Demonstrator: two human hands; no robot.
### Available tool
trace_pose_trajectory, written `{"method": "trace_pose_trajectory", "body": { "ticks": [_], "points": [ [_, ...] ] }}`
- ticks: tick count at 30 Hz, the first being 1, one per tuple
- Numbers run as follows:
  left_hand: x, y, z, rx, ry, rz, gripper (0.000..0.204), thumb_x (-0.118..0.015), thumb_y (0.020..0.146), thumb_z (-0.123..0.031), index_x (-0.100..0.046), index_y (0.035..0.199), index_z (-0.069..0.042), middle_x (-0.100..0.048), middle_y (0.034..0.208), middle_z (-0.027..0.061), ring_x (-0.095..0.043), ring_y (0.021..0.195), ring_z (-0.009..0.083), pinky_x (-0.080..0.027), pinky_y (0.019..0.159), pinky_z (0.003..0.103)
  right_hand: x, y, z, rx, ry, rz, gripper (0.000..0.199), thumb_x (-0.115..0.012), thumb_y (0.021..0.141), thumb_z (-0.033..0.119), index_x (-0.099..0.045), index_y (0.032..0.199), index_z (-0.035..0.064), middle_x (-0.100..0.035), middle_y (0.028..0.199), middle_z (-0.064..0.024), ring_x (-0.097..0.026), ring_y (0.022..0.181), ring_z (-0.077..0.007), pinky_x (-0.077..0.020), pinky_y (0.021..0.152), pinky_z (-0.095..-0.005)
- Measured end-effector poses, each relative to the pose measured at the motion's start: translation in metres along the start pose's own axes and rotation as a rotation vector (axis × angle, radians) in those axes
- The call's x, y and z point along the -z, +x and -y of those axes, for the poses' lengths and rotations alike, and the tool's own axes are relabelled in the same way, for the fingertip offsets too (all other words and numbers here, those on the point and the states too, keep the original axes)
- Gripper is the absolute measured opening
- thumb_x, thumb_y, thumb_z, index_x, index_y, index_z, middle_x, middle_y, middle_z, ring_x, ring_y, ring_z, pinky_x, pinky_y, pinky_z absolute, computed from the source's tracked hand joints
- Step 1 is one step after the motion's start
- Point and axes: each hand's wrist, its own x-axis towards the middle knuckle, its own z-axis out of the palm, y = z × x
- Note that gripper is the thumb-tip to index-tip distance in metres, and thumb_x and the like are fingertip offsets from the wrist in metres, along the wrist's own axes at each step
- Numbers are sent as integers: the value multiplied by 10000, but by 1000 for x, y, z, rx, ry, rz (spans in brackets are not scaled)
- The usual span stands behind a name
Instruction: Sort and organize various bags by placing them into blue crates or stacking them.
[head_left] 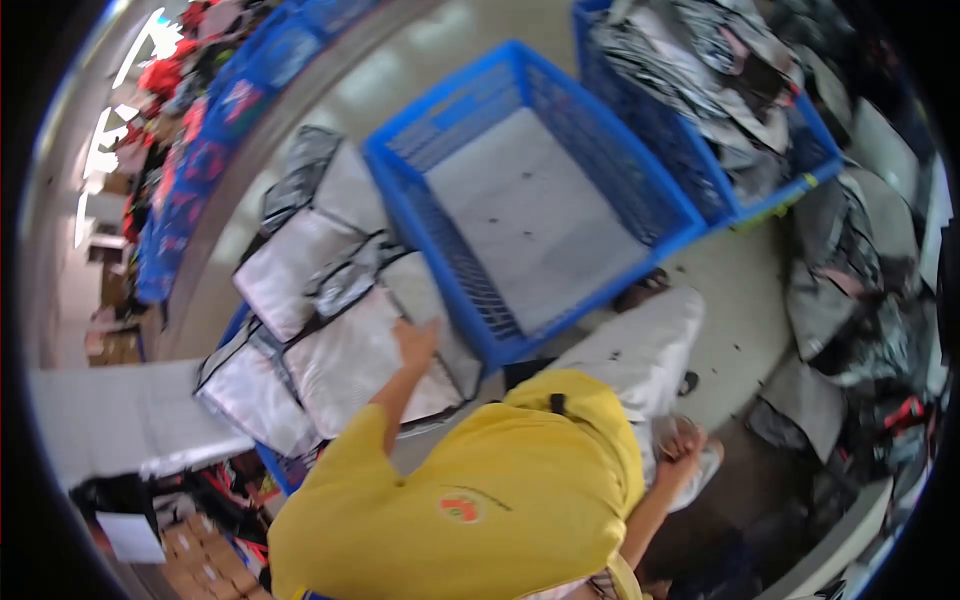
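Observation:
My left hand (415, 340) reaches forward from a yellow sleeve and lies flat, fingers apart, on a silver padded bag (350, 365). That bag tops a loose stack of similar silver bags with black trim (295, 270). Right beside it stands an empty blue plastic crate (440, 250) with a grey bottom. My right hand (685, 448) hangs low by my white trouser leg (640, 350), close to the floor. Its fingers are curled near something pale, and I cannot make out whether they hold anything.
A second blue crate (690, 165) behind holds several grey and black bags. More bags are heaped on the right (850, 290). A pale table surface (120, 420) and cardboard boxes (200, 550) are at lower left. A long rack of red and blue goods (190, 150) runs along the left.

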Motion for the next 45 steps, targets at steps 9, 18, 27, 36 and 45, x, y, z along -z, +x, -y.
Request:
{"method": "trace_pose_trajectory", "body": {
  "ticks": [9,18,27,36,45],
  "points": [
    [39,-49,-184,-744,365,-560,701,-681,936,-255,-381,1489,55,-424,1514,294,-447,1376,455,-349,1126,535,-52,-36,4,-19,144,207,410,-545,1072,412,-573,1358,119,-355,714,85,-332,618,-55,-270,505,-220],
    [-8,-285,-330,-1291,-396,1188,246,-635,998,-197,-675,1180,-36,-734,934,195,-731,793,337,-540,674,430,-131,-80,14,131,-29,443,500,-569,1055,434,-517,1443,123,-415,682,62,-358,577,-61,-282,507,-220],
    [-23,-288,-296,-1171,-196,960,209,-628,988,-244,-748,1000,-73,-705,830,200,-691,733,391,-532,643,457,-80,-76,-5,-47,154,695,634,-661,986,491,-441,1504,198,-663,1140,-141,-682,928,-213,-329,437,-161],
    [35,-120,-180,-973,-83,222,249,-601,903,-98,-756,1096,-126,-728,1055,145,-673,1018,337,-537,865,450,-105,-35,-3,-160,-330,396,385,-523,1096,263,-495,1427,68,-663,1313,-169,-717,1061,-196,-340,436,-171],
    [72,-73,-106,-436,-153,34,180,-581,999,-188,-679,1048,-45,-708,831,209,-696,801,414,-541,713,472,-60,-17,-6,-166,-316,278,428,-534,1093,253,-486,1478,73,-691,1272,-70,-684,928,-72,-349,448,-167]
  ]
}}
